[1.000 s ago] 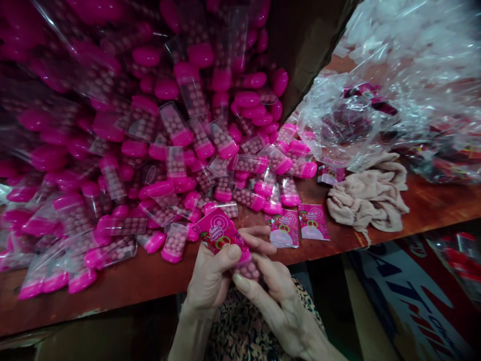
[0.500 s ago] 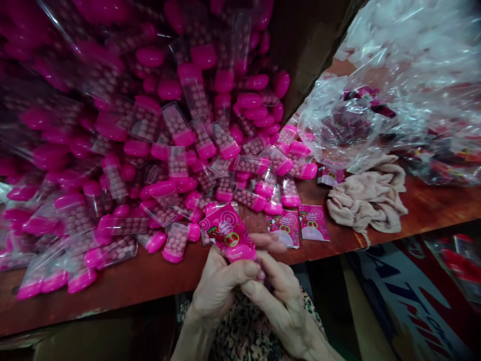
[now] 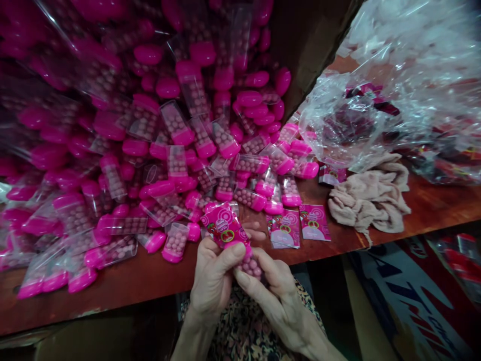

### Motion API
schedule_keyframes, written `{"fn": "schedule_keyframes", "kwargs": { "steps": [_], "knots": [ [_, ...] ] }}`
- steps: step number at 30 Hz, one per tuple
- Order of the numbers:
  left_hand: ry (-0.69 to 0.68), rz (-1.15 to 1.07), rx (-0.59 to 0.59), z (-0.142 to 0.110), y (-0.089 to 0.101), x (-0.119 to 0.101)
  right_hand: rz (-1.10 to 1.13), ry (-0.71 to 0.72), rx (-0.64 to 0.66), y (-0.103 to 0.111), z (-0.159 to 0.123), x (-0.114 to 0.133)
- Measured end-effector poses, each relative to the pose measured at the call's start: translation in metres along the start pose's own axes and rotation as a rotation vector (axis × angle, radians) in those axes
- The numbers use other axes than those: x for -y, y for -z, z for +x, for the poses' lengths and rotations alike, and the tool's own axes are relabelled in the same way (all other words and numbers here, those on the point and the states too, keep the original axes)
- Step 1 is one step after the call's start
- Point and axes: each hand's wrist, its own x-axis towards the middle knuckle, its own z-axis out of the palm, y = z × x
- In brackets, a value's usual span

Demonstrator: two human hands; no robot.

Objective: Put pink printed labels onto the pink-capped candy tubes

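Observation:
At the table's front edge, my left hand pinches a pink printed label sleeve, thumb on its lower end. My right hand grips a clear container of pink candy balls between thumb and fingers, right below the sleeve. The container's upper end meets the sleeve; whether it sits inside is hidden by my left thumb. Two or so flat label sleeves lie on the table just beyond my right fingertips, with another label sleeve beside them.
A large heap of candy containers with pink caps spreads over the left and middle of the table. A crumpled beige cloth lies at the right. Clear plastic bags fill the back right, beside a dark cardboard flap.
The sleeve came down over the candy balls half a second ago, covering most of them. Now it is higher again and the balls show between my hands.

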Motion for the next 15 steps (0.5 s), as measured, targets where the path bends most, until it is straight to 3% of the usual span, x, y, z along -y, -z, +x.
{"fn": "schedule_keyframes", "kwargs": {
  "steps": [6,9,15],
  "knots": [
    [0.075,0.008,0.129,-0.001,0.003,-0.006,-0.048,0.058,-0.011,-0.002,-0.003,-0.001],
    [0.134,-0.017,0.130,0.000,0.001,-0.002,-0.071,0.086,-0.097,-0.005,-0.003,0.000],
    [0.082,-0.035,0.116,0.001,0.000,0.006,-0.119,0.108,-0.202,-0.010,-0.003,0.006]
  ]
}}
